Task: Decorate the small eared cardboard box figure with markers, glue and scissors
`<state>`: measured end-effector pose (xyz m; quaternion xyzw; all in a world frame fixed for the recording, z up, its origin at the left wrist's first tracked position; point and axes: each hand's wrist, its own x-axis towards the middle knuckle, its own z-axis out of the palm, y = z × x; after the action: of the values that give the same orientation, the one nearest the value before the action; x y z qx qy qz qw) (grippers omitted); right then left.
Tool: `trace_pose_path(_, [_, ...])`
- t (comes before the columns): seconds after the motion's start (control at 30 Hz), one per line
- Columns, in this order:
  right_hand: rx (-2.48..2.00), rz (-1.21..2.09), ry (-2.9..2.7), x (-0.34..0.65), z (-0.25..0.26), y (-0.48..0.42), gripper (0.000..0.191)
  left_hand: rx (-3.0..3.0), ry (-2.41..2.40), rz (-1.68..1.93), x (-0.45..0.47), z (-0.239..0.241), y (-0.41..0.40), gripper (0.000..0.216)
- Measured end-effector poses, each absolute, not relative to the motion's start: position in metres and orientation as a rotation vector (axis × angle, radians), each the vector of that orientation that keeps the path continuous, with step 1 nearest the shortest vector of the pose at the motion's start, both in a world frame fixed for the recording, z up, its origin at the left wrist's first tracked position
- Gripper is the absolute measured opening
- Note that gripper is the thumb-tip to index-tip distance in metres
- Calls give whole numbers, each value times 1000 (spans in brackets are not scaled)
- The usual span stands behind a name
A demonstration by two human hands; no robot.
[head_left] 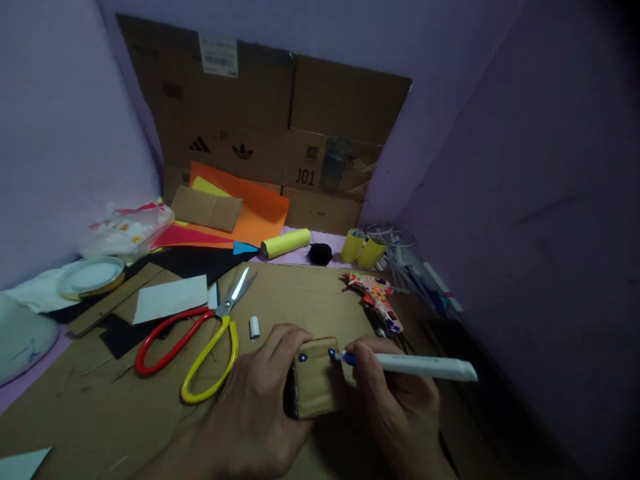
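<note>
My left hand point(265, 393) grips a small brown cardboard piece point(320, 390) by its left side, fingers wrapped over the top edge. Two dark blue spots mark the upper part of its face, one at the left and one at the right. Between the fingers of my right hand point(395, 407) is a white marker point(425, 366) with a blue tip section. Its tip touches the cardboard at the right spot. The white marker cap point(255, 327) lies loose on the cardboard sheet, left of the piece. Scissors point(220, 327) with one red and one yellow handle lie open beside my left hand.
A patterned glue gun point(375, 297) lies at the right. Behind are yellow rolls point(286, 243), a black yarn ball point(320, 253) and coloured sheets point(265, 213). White card point(171, 299) and a round lid point(91, 275) sit left. A large cardboard panel point(240, 107) leans on the wall.
</note>
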<state>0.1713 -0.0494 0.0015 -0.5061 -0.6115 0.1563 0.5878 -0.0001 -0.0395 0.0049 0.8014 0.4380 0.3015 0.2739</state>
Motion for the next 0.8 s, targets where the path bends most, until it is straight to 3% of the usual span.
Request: trace_pose_path(0.8, [-1248,330,-1319,171,2,-47,17,2196,1158,781,-2,8,-39,58])
